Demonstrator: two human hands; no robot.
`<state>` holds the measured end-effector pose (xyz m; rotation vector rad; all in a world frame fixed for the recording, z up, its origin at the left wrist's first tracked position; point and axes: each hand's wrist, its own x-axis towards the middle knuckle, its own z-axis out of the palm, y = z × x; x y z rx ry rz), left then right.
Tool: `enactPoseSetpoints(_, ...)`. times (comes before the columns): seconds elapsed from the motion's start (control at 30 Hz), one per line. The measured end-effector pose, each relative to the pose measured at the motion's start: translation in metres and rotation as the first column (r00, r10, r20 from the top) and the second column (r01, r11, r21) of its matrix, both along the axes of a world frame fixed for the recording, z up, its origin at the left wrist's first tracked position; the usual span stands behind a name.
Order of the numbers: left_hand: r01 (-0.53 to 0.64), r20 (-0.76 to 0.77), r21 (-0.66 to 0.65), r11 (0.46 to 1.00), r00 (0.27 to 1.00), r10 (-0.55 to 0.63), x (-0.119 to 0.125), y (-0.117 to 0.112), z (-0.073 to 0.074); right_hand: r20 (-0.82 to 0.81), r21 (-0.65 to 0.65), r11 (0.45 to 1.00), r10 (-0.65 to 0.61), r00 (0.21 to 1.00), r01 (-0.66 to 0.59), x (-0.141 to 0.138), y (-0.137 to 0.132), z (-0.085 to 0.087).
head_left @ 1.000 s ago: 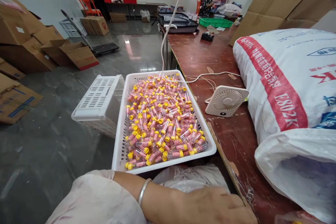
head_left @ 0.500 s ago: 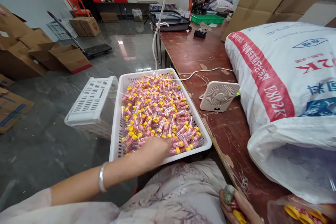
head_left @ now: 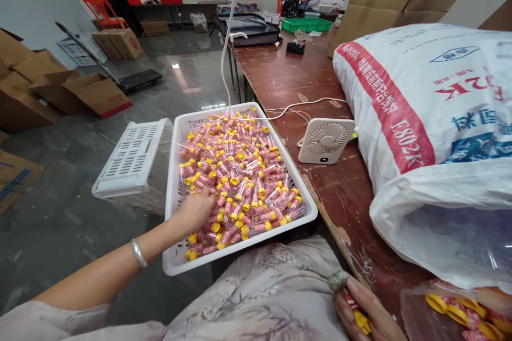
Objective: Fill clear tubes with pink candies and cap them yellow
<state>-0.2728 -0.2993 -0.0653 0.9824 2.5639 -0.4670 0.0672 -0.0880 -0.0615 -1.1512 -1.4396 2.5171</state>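
My left hand (head_left: 196, 210), a silver bangle on its wrist, reaches into the white plastic basket (head_left: 167, 240) at its left side. Its fingers are curled down among the small clear tubes (head_left: 244, 184) with yellow caps and red-and-white contents; what the fingertips grip is hidden. At the lower right, my right hand (head_left: 370, 306) is closed around a yellow-capped tube (head_left: 362, 322), partly covered by the fingers. A mottled greenish lump or wrap (head_left: 336, 280) shows at that hand's fingertips. Beside it lies a clear bag (head_left: 412, 303) of more yellow-capped pieces.
A small fan (head_left: 327, 139) stands on the red-brown table (head_left: 276, 77), its white cable crossing the basket's far end. A large white sack (head_left: 400, 85) fills the right. Another white crate (head_left: 132, 154) sits at left. Two people are in the background; cardboard boxes (head_left: 96, 90) stand on the floor.
My left hand has moved left and farther into the basket, uncovering tubes near its front edge. My right hand keeps its hold on the tube. The whole view has shifted slightly.
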Motion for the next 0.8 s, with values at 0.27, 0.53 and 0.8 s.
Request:
enactPoseSetpoints(0.27,0.037,0.014,0.079,0.996,0.999,-0.038,-0.034,0.01,0.056,-0.094,-0.067,0.997,-0.047,0.994,0.04,-0.003,-0.001,0.002)
enactPoseSetpoints(0.53,-0.075,0.48,0.593,0.802,0.833,-0.277,0.028,0.048,0.091,-0.164,-0.015,0.998,-0.062,0.984,0.06,-0.005,-0.003,-0.004)
enactPoseSetpoints(0.8,-0.439,0.8,0.599,0.67,0.291,-0.525,0.139,0.104,0.05,-0.064,0.278,0.961,0.024,0.998,-0.005,-0.007,-0.009,0.003)
